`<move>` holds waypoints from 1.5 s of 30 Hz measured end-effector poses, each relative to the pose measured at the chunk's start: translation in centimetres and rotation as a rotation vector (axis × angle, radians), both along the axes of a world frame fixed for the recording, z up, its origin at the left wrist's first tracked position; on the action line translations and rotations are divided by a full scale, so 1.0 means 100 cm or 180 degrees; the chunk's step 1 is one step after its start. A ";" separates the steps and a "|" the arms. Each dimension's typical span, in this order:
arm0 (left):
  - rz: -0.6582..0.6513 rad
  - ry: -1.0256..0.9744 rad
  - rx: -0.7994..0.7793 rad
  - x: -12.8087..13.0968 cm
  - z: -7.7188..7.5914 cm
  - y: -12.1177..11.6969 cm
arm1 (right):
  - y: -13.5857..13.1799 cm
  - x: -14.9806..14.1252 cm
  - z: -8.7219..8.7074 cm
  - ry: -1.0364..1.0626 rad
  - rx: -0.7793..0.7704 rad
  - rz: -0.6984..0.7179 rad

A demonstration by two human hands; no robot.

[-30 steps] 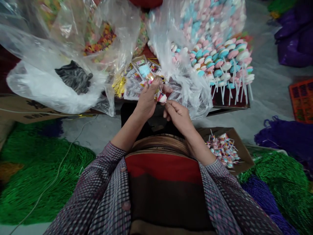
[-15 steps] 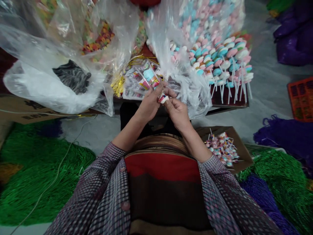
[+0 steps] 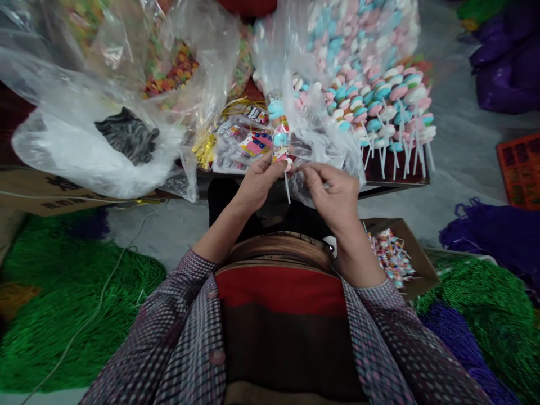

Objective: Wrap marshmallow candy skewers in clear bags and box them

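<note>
My left hand (image 3: pixel 256 184) is closed around the lower part of a marshmallow lollipop (image 3: pixel 279 122), which stands upright in a clear printed wrapper with blue, white and orange pieces inside. Its white stick (image 3: pixel 287 188) points down below my fingers. To the right of the stick, my right hand (image 3: pixel 335 194) has thumb and forefinger pinched together; anything between them is too small to make out. Flat printed clear bags (image 3: pixel 234 147) lie on the table behind my left hand, beside a bunch of gold twist ties (image 3: pixel 205 149).
Unwrapped marshmallow lollipops (image 3: pixel 388 101) are piled at the table's right edge. Large plastic bags of ring candies (image 3: pixel 179 70) and marshmallows (image 3: pixel 363 34) stand behind. A cardboard box (image 3: pixel 424 270) of wrapped lollipops is at my right. Green cord bundles (image 3: pixel 84 315) cover the floor at left.
The lollipop has swung upright, and its stick now shows below my left hand. My right hand has drawn away to the right from the lollipop's base.
</note>
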State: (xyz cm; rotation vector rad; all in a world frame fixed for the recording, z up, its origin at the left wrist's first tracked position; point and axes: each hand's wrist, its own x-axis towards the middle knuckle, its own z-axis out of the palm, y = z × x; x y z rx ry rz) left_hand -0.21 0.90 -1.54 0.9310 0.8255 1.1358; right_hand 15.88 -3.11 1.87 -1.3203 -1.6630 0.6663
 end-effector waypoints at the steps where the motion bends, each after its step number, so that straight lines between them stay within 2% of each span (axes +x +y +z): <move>1: -0.0025 -0.0004 0.0029 0.000 0.001 -0.001 | 0.002 0.002 0.003 -0.0135 0.0246 -0.0132; 2: -0.0057 -0.0008 0.0066 0.001 0.002 -0.001 | 0.004 0.003 0.005 -0.0248 0.0427 -0.0152; 5: -0.0108 0.0056 0.0211 0.001 0.004 -0.004 | 0.013 0.002 0.005 -0.0536 0.0675 0.0157; 8: -0.0175 0.0178 0.0354 0.000 0.004 -0.006 | 0.021 0.001 0.002 -0.0803 0.0740 0.0380; 18: -0.0479 0.0656 0.0657 -0.007 0.010 -0.007 | 0.028 0.010 -0.003 -0.1682 0.0734 0.0629; 24: -0.0586 0.0476 0.0355 -0.008 0.003 -0.005 | 0.032 0.013 -0.001 -0.1733 0.0617 0.0826; 29: -0.0821 0.0176 0.0161 -0.012 0.002 -0.005 | 0.032 0.013 0.003 -0.1413 0.0426 0.0866; 32: -0.1025 0.0120 0.0181 -0.014 0.002 -0.005 | 0.032 0.014 0.005 -0.1230 0.0328 0.0851; 36: -0.1086 0.0243 0.0278 -0.014 0.001 -0.005 | 0.032 0.016 0.009 -0.1199 0.0227 0.0768; 40: -0.1001 0.0326 0.0261 -0.008 0.000 -0.007 | 0.031 0.015 0.012 -0.1236 0.0237 0.0626; 45: -0.0401 0.0528 0.0279 0.000 -0.006 -0.010 | 0.030 0.015 0.012 -0.1347 0.0330 0.0715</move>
